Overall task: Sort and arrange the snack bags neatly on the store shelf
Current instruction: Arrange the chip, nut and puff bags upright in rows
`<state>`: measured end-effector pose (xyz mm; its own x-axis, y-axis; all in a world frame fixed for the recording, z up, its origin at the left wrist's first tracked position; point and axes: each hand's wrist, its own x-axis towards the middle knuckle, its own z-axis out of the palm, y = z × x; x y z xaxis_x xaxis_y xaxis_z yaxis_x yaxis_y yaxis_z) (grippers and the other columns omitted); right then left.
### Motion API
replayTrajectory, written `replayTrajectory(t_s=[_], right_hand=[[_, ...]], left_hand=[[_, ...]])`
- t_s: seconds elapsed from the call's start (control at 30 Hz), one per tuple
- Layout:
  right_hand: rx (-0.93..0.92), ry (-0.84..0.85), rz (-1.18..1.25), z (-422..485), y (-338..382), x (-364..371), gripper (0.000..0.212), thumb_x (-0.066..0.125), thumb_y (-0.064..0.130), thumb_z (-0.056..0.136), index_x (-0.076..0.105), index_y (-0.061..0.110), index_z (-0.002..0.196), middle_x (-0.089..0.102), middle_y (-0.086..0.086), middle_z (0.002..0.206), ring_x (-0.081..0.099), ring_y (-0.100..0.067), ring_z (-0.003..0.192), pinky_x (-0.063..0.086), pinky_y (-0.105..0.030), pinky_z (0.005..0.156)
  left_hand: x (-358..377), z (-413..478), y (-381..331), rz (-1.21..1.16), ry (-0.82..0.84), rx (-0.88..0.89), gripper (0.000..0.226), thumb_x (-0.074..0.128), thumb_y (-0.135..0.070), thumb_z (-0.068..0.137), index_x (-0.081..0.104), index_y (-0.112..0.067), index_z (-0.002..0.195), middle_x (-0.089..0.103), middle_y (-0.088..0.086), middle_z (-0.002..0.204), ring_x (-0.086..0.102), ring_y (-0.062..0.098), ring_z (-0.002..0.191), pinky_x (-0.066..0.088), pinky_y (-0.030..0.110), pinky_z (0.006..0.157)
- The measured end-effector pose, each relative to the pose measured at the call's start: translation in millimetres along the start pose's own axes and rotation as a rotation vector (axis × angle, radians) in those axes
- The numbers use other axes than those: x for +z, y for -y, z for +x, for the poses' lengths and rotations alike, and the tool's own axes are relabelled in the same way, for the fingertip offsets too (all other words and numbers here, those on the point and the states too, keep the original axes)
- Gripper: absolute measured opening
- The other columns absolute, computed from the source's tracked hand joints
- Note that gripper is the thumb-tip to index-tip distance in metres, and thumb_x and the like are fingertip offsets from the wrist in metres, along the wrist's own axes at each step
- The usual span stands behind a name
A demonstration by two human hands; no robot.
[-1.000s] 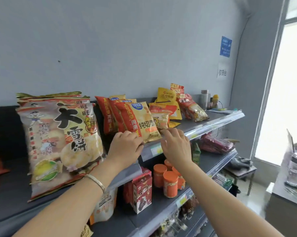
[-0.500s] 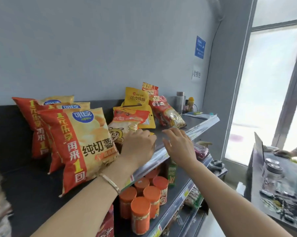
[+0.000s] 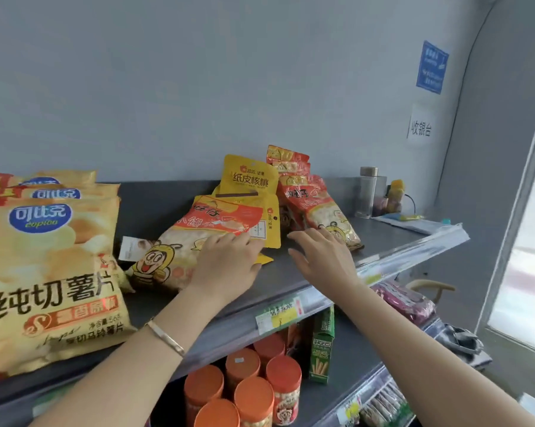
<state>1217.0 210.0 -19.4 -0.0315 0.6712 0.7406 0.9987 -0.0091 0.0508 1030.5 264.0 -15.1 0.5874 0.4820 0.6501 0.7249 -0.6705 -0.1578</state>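
A person's two bare hands work over the grey top shelf (image 3: 293, 278) of a store rack. Three large potato-chip bags (image 3: 53, 272) stand upright one behind another at the shelf's left end. One bee-cartoon bag (image 3: 180, 257) lies flat at the middle of the shelf, and the left hand (image 3: 226, 266) rests on its right edge with fingers relaxed and laid over the packet, gripping nothing. To the right, at least two red bee-cartoon bags (image 3: 318, 211) lean in a stack toward the wall. The right hand (image 3: 321, 257) reaches for them with fingers spread, its fingertips at the lower end of the front bag; whether they touch it cannot be told. Two yellow walnut bags (image 3: 249, 177) sit between the groups, one upright at the back and one lying partly under the middle packet. On the lower shelf (image 3: 346, 365) stand six orange-lidded canisters (image 3: 253, 399) and one green box (image 3: 321, 343) just beside them. One bottle (image 3: 367, 192) stands at the far right of the top shelf. One blue sign (image 3: 431, 67) and one white sign (image 3: 420, 129) hang on the wall above. One bracelet (image 3: 166, 335) circles the left wrist.
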Motion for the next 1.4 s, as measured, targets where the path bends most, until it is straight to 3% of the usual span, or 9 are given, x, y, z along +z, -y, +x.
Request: replayTrajectory(t_s=[0.17, 0.33, 0.5, 0.63, 0.83, 0.97, 1.07, 1.27, 1.4], right_hand=[[-0.167, -0.083, 0.129, 24.2, -21.4, 9.6, 0.024, 0.059, 0.027, 0.081, 0.072, 0.014, 0.097, 0.069, -0.002, 0.078, 0.064, -0.029, 0.070, 0.048, -0.032, 0.053], [-0.272, -0.079, 0.256, 38.0, -24.0, 25.8, 0.024, 0.056, 0.026, 0.085, 0.072, 0.014, 0.099, 0.071, -0.005, 0.084, 0.066, -0.030, 0.076, 0.048, -0.032, 0.055], [-0.274, 0.072, 0.357, 53.0, -20.3, 40.6, 0.029, 0.048, 0.030, 0.098, 0.063, 0.018, 0.119, 0.067, -0.002, 0.108, 0.060, -0.026, 0.102, 0.046, -0.032, 0.066], [-0.208, 0.219, 0.490, 66.3, -9.2, 39.5, 0.031, 0.045, 0.037, 0.098, 0.062, 0.020, 0.118, 0.065, 0.003, 0.103, 0.061, -0.020, 0.094, 0.052, -0.036, 0.071], [0.124, 0.595, 0.907, 85.9, 17.0, 52.5, 0.046, 0.050, 0.034, 0.098, 0.067, -0.008, 0.092, 0.071, -0.019, 0.091, 0.067, -0.030, 0.080, 0.056, -0.046, 0.083], [0.401, 0.830, 1.270, 90.1, 40.7, 61.4, 0.043, 0.052, 0.042, 0.096, 0.060, 0.004, 0.113, 0.067, -0.015, 0.108, 0.069, -0.027, 0.098, 0.057, -0.035, 0.086], [0.648, 0.896, 1.679, 94.0, 55.2, 63.5, 0.039, 0.057, 0.044, 0.093, 0.059, 0.008, 0.110, 0.064, -0.017, 0.103, 0.066, -0.031, 0.090, 0.055, -0.039, 0.087], [0.903, 0.749, 1.846, 99.7, 77.8, 72.4, 0.018, 0.057, 0.023, 0.096, 0.058, 0.005, 0.095, 0.060, -0.014, 0.076, 0.060, -0.030, 0.063, 0.055, -0.042, 0.058], [0.875, 0.603, 1.887, 103.8, 78.8, 64.8, 0.018, 0.054, 0.012, 0.095, 0.058, 0.008, 0.112, 0.061, -0.010, 0.081, 0.061, -0.028, 0.068, 0.052, -0.034, 0.055]], left_hand=[[1.7, 20.2, -8.2, 0.132, -0.078, -0.125, 0.030, 0.069, -0.032, 0.079, 0.066, -0.020, 0.107, 0.069, -0.002, 0.100, 0.064, 0.024, 0.093, 0.046, 0.037, 0.075], [3.0, 26.1, -3.8, 0.228, -0.009, -0.208, 0.037, 0.059, -0.035, 0.087, 0.057, -0.023, 0.121, 0.061, -0.002, 0.114, 0.055, 0.023, 0.107, 0.040, 0.038, 0.087], [11.5, 31.1, 10.7, 0.346, 0.088, -0.305, 0.045, 0.055, -0.037, 0.090, 0.048, -0.025, 0.132, 0.053, -0.001, 0.124, 0.048, 0.022, 0.116, 0.037, 0.035, 0.092], [16.0, 35.2, 24.9, 0.408, 0.199, -0.413, 0.031, 0.051, -0.034, 0.092, 0.056, -0.020, 0.120, 0.058, 0.000, 0.116, 0.053, 0.023, 0.109, 0.042, 0.035, 0.078], [16.3, 41.5, 29.3, 0.449, 0.169, -0.510, 0.016, 0.048, -0.015, 0.092, 0.063, -0.021, 0.088, 0.044, -0.006, 0.065, 0.048, 0.020, 0.067, 0.030, 0.029, 0.055], [10.0, 40.4, 25.2, 0.511, 0.105, -0.509, 0.018, 0.048, -0.024, 0.095, 0.065, -0.024, 0.089, 0.064, -0.003, 0.077, 0.063, 0.023, 0.072, 0.023, 0.025, 0.048], [4.5, 40.9, 14.3, 0.501, 0.012, -0.481, 0.016, 0.059, -0.023, 0.087, 0.065, -0.023, 0.072, 0.064, -0.002, 0.066, 0.063, 0.023, 0.059, 0.015, 0.022, 0.043], [3.0, 36.0, 30.3, -0.083, -0.154, -0.689, 0.023, 0.048, -0.026, 0.094, 0.071, -0.020, 0.094, 0.071, -0.001, 0.090, 0.063, 0.022, 0.089, 0.051, 0.036, 0.072], [2.0, 35.9, 34.6, -0.229, -0.161, -0.820, 0.037, 0.055, -0.028, 0.091, 0.056, -0.022, 0.127, 0.054, 0.002, 0.131, 0.051, 0.020, 0.120, 0.043, 0.038, 0.098]])
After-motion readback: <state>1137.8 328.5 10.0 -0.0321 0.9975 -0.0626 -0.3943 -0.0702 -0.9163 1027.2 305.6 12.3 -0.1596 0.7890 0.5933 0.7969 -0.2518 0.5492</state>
